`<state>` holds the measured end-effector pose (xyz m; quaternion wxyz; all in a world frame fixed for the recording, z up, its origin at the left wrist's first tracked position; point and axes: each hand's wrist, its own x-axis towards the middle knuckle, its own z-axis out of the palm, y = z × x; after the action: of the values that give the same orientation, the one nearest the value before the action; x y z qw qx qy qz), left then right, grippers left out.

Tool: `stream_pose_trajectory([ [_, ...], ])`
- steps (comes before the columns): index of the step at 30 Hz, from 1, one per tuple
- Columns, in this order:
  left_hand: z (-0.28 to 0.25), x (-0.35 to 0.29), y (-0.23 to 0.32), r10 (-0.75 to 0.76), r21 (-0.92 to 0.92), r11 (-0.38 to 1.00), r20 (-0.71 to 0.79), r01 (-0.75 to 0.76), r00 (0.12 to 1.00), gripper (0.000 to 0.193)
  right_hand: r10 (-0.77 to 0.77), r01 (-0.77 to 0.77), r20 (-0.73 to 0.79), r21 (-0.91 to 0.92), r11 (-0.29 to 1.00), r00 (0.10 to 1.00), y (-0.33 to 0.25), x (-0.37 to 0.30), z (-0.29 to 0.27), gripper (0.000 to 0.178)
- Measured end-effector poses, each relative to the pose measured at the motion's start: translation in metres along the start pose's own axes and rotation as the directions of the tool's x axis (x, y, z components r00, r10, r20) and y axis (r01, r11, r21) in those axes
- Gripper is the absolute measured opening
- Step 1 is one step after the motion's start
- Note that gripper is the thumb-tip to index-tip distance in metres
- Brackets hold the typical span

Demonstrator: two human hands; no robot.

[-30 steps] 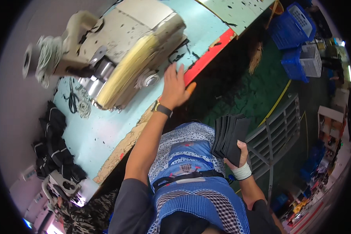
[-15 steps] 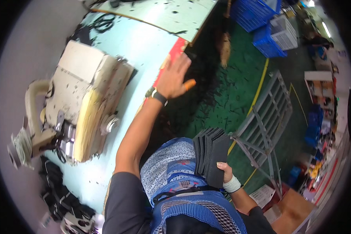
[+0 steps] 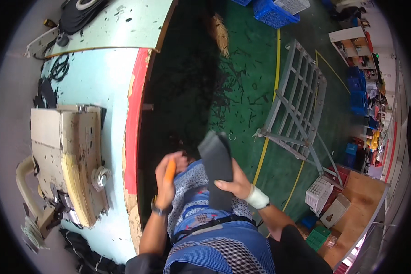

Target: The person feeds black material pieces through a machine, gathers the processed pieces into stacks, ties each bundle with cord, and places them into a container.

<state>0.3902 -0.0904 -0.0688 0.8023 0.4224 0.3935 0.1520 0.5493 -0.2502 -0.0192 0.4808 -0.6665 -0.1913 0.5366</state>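
Observation:
My right hand [image 3: 235, 185] is closed on a stack of flat dark grey strips [image 3: 220, 160] in front of my blue patterned apron [image 3: 198, 185]. My thumb presses on the near face of the stack, and its far end is smeared by motion. Around my right wrist is a white wrap [image 3: 257, 197]. To the left of the stack, apart from it, my left hand [image 3: 165, 177] is raised with loosely bent fingers, and nothing shows in it. An orange cover [image 3: 170, 171] sits on its thumb.
A pale blue table [image 3: 116, 86] with a red-taped edge [image 3: 134, 121] stands on my left, bearing a worn cream sewing machine [image 3: 75, 155]. Dark scraps litter the green floor [image 3: 246, 118]. Right of me are a grey metal rack [image 3: 290, 105] and a brown carton [image 3: 363, 196].
My left hand has drawn back from the table edge toward my body. The stack in my right hand has swung leftward and looks more closed up. My view has turned right.

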Motion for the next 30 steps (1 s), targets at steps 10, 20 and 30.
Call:
stream_pose_trajectory([
  [10, -0.047, -0.202, -0.013, -0.098, -0.112, 0.993, -0.543, 0.043, 0.834, 0.067, 0.309, 0.418, 0.586, -0.780, 0.466, 0.749, -0.019, 0.014, 0.201, 0.126],
  [20, -0.221, -0.379, -0.106, -0.278, -0.597, 0.710, -0.725, -0.374, 0.630, 0.035, 0.307, 0.814, 0.863, -0.490, 0.311, 0.402, 0.084, -0.093, 0.434, 0.107],
  [30, -0.306, -0.453, -0.144, -0.234, -0.447, 0.787, -0.854, -0.426, 0.465, 0.032, 0.164, 0.630, 0.669, -0.740, 0.236, 0.724, 0.113, -0.089, 0.506, 0.089],
])
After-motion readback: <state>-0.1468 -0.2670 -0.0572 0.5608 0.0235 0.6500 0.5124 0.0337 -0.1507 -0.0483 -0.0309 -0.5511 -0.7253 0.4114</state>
